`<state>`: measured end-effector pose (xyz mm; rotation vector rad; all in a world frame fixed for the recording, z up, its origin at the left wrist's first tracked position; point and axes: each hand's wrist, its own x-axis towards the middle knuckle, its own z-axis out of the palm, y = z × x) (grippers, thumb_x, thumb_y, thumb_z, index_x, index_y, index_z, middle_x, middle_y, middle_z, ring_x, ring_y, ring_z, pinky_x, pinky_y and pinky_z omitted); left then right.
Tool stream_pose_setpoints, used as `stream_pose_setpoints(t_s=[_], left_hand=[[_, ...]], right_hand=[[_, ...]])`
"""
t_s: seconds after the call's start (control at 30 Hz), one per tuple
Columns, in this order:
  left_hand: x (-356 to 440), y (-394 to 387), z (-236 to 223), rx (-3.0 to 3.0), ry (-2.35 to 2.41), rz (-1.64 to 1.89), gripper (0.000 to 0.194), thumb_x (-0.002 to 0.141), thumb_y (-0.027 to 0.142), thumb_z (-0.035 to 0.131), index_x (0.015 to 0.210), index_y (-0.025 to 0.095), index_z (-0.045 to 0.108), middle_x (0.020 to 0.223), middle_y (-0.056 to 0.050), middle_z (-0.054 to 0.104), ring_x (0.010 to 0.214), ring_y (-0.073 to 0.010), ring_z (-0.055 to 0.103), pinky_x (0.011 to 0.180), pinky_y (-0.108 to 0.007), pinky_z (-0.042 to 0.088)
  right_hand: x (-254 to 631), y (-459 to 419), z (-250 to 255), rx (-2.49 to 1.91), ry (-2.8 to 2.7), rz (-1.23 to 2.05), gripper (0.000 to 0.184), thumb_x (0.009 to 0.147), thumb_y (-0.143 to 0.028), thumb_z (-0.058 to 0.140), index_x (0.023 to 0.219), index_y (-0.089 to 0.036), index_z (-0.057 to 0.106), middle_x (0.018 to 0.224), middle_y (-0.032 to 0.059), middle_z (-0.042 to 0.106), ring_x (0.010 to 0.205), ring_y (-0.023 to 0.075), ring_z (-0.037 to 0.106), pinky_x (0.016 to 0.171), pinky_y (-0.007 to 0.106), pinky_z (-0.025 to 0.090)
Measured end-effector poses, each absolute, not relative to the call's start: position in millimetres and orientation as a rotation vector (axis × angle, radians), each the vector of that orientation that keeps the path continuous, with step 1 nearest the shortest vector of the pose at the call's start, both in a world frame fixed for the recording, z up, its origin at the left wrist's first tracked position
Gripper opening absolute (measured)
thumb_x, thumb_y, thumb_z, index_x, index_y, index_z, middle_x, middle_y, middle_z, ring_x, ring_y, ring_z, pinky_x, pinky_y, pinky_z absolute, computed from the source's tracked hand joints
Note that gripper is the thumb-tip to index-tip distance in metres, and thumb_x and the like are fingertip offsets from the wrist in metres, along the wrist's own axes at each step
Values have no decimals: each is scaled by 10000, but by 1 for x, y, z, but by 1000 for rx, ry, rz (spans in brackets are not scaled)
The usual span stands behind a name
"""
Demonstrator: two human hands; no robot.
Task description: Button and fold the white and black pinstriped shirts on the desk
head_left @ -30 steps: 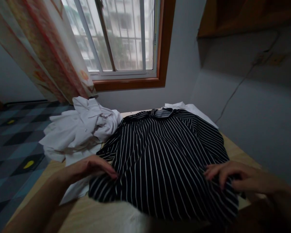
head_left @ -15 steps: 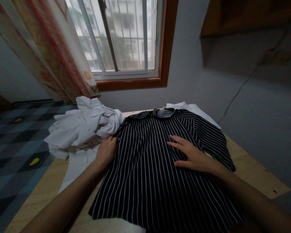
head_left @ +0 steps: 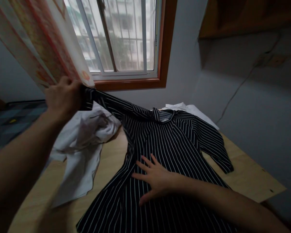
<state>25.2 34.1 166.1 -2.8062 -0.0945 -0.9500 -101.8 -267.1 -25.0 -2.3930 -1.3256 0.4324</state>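
Note:
A black shirt with thin white stripes [head_left: 165, 145] lies spread on the wooden table, its collar toward the window. My left hand [head_left: 64, 97] is closed around the end of its left sleeve, holding it up and stretched out above a crumpled white garment [head_left: 80, 129]. Fabric on the shirt's left side is pulled into folds. My right hand [head_left: 155, 178] rests palm down on the shirt's front with fingers spread. The right sleeve [head_left: 212, 140] lies flat, angled toward the table's right edge.
Bare wood of the table [head_left: 252, 174] shows at the right. Another white cloth [head_left: 199, 111] lies behind the collar. A window [head_left: 126, 38] and a curtain [head_left: 50, 42] are beyond the table, with a checked bedspread [head_left: 21, 119] at the left.
My left hand has lifted the left sleeve up and to the left, stretching it out. My right hand has slid left and down across the shirt with fingers spread wider.

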Motion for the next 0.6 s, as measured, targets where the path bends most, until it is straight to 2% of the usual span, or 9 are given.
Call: stream_pose_setpoints(t_s=[0.07, 0.2, 0.27, 0.33, 0.4, 0.47, 0.53, 0.6], left_hand=[[31, 68, 168, -2783, -191, -946, 463, 1005, 348, 247, 1267, 70, 507, 1291, -147, 480, 1112, -330, 510, 915, -542, 418], [34, 99, 139, -2740, -275, -910, 306, 943, 228, 372, 1118, 64, 562, 1338, -145, 471, 1264, -346, 353, 1024, -618, 275], [32, 88, 123, -2728, -169, -954, 297, 929, 206, 389, 1144, 82, 550, 1372, -141, 451, 1305, -341, 298, 1039, -619, 246], [30, 63, 108, -2736, 54, -983, 351, 935, 205, 373, 1243, 110, 512, 1409, -145, 425, 1331, -330, 289, 1044, -578, 262], [30, 32, 93, -2723, 330, -905, 385, 909, 209, 412, 1274, 141, 513, 1412, -137, 437, 1333, -315, 323, 1068, -535, 246], [36, 1, 74, -2703, 591, -724, 382, 869, 201, 457, 1236, 167, 556, 1366, -126, 502, 1301, -297, 388, 1078, -483, 252], [45, -25, 52, -2700, 768, -571, 423, 858, 207, 473, 1275, 208, 541, 1363, -106, 525, 1292, -284, 414, 1077, -461, 264], [55, -44, 30, -2709, 887, -423, 506, 841, 222, 506, 1347, 218, 489, 1395, -108, 509, 1297, -290, 419, 1072, -463, 278]], right_hand=[[-119, -258, -23, -2313, -1377, 447, 901, 795, -766, 497, 1514, -270, 275, 1599, 151, 69, 1448, 411, -21, 1100, 692, -1], [-144, -242, -18, -2195, -1437, 456, 859, 834, -723, 492, 1523, -273, 242, 1600, 142, 81, 1450, 408, 23, 1105, 696, 45], [-141, -240, -14, -2179, -1426, 453, 808, 862, -694, 483, 1511, -261, 278, 1589, 141, 166, 1449, 393, 111, 1117, 679, 103], [-119, -246, -9, -2223, -1361, 353, 720, 895, -627, 503, 1480, -236, 351, 1552, 133, 294, 1427, 347, 239, 1137, 615, 189], [-78, -262, -5, -2320, -1206, 105, 583, 927, -480, 542, 1429, -206, 431, 1487, 119, 412, 1378, 286, 351, 1143, 520, 270], [-23, -289, -5, -2401, -945, -214, 471, 926, -256, 529, 1392, -213, 475, 1424, 89, 488, 1329, 243, 423, 1140, 466, 311], [33, -322, -9, -2454, -669, -437, 529, 872, -99, 488, 1388, -218, 480, 1390, 77, 522, 1300, 235, 462, 1134, 438, 342], [81, -354, -17, -2569, -474, -521, 625, 800, -11, 481, 1407, -156, 455, 1423, 110, 491, 1326, 258, 434, 1139, 440, 333]])
